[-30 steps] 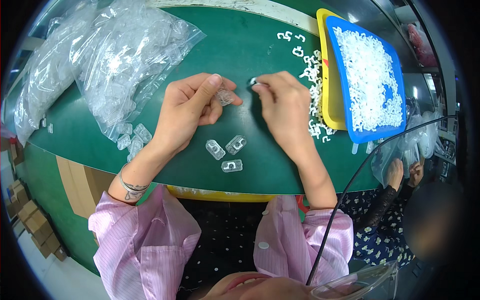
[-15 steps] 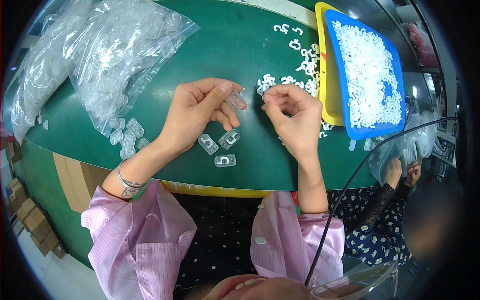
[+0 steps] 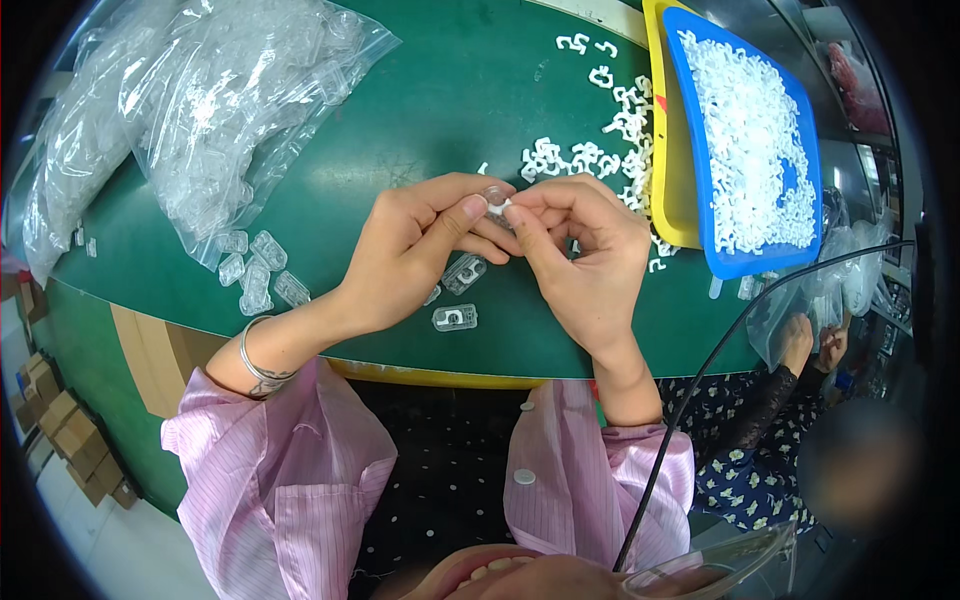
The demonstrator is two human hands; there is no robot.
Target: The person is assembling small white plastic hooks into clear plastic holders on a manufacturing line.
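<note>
I am recording both hands working together above the green tabletop point(image 3: 450, 110). With the left hand point(image 3: 412, 228) I am grasping a clear case point(image 3: 495, 192), pinching it between thumb and fingers. The right hand point(image 3: 590, 235) is meeting it from the other side, its thumb and forefinger closing on a white clip point(image 3: 499, 210) that is showing against the case. Whether the clip is sitting fully home I cannot tell, as the fingertips are partly covering it.

Below the hands, finished-looking cases point(image 3: 455, 317) with white inserts are lying on the tabletop, one being mostly hidden by the left hand. Loose white clips point(image 3: 545, 158) are lying scattered beyond the right hand, some spreading alongside a yellow tray point(image 3: 675, 220). A blue tray point(image 3: 735, 266) is resting against the yellow one, holding a mass of similar clips. To the left, a transparent bag point(image 3: 220, 120) is bulging with clear parts, and loose clear cases point(image 3: 257, 285) are lying just below it. At the far right, a co-worker's hands point(image 3: 797, 345) are handling plastic bags point(image 3: 785, 322).
</note>
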